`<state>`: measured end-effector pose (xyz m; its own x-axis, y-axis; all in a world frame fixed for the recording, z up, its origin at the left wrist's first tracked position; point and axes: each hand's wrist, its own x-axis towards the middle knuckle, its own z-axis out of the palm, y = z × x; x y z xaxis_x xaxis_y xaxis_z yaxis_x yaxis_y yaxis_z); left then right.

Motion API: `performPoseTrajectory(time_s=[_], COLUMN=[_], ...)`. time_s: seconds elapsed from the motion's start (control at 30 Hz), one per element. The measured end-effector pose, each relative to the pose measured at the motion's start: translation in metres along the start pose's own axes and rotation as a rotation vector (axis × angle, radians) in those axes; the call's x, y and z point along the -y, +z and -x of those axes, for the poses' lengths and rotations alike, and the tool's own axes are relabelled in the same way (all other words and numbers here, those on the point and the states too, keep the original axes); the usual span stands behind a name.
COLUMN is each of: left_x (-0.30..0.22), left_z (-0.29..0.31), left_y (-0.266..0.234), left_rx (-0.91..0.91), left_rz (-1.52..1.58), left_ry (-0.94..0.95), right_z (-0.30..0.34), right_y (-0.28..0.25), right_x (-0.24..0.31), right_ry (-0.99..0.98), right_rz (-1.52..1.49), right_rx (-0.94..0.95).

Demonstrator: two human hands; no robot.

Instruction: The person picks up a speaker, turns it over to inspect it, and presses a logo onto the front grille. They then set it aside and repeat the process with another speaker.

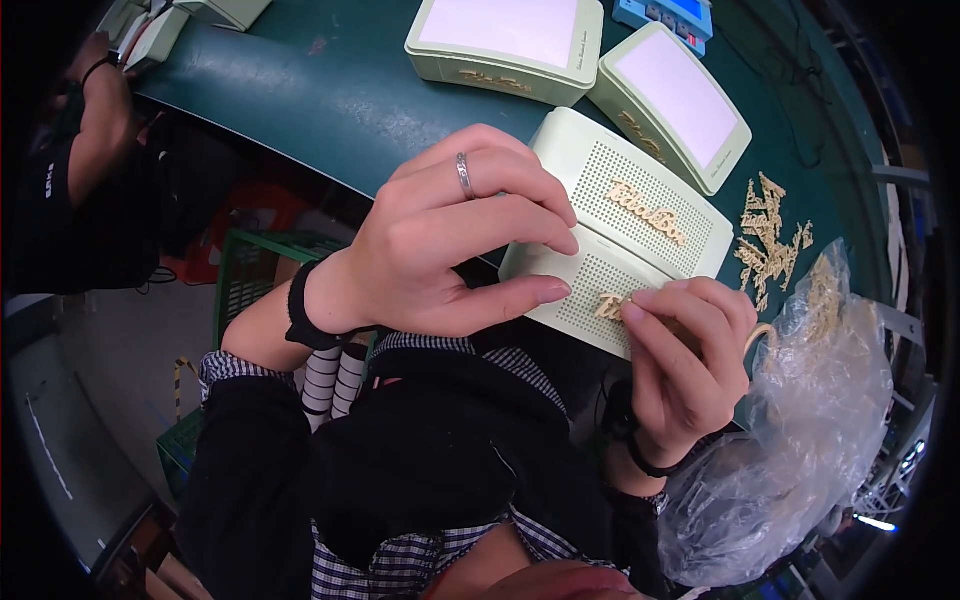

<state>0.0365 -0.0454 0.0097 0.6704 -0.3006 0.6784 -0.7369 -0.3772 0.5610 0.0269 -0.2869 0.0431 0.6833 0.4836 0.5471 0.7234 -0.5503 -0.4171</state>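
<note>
Looking in remotely, I judge the pale gold script badge (pixel 608 306) light, stiff and thin enough to snap; I'd take it by its outer edges. Its joined letters lie toward three o'clock, on a pale green perforated case (pixel 590 270). The right hand (pixel 695 350) covers one end, thumb and fingertip touching it, pinched or not I can't tell; the left hand (pixel 450 230), half open, holds nothing visible.

1. Your right grip (pixel 692 350) touches, with its fingertips, the golden lettering (pixel 611 307) on the nearer perforated box (pixel 602 272).
2. Your left grip (pixel 432 235) is near this box, its thumb and fingers apart.
3. On the green worktop (pixel 300 90), loose lettering pieces (pixel 768 250) lie near a clear plastic bag (pixel 790 440).
</note>
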Motion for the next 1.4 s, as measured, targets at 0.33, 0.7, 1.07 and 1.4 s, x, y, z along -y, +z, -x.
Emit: performPoseTrajectory(time_s=[0.33, 0.7, 1.07, 1.4], left_x=[-0.004, -0.008, -0.018, -0.041], left_z=[-0.004, -0.004, 0.007, -0.031], left_y=[0.002, 0.012, 0.040, 0.016], left_rx=[0.012, 0.043, 0.006, 0.192], left_rz=[-0.018, -0.135, 0.358, 0.467], left_ry=[-0.011, -0.177, -0.583, -1.060], right_z=[0.002, -0.007, 0.029, 0.047], right_y=[-0.001, -0.018, -0.017, 0.022], right_x=[0.003, 0.002, -0.016, -0.049], right_ry=[-0.033, -0.040, -0.012, 0.303], right_rz=[0.068, -0.019, 0.029, -0.799], right_rx=[0.015, 0.266, 0.213, -0.084])
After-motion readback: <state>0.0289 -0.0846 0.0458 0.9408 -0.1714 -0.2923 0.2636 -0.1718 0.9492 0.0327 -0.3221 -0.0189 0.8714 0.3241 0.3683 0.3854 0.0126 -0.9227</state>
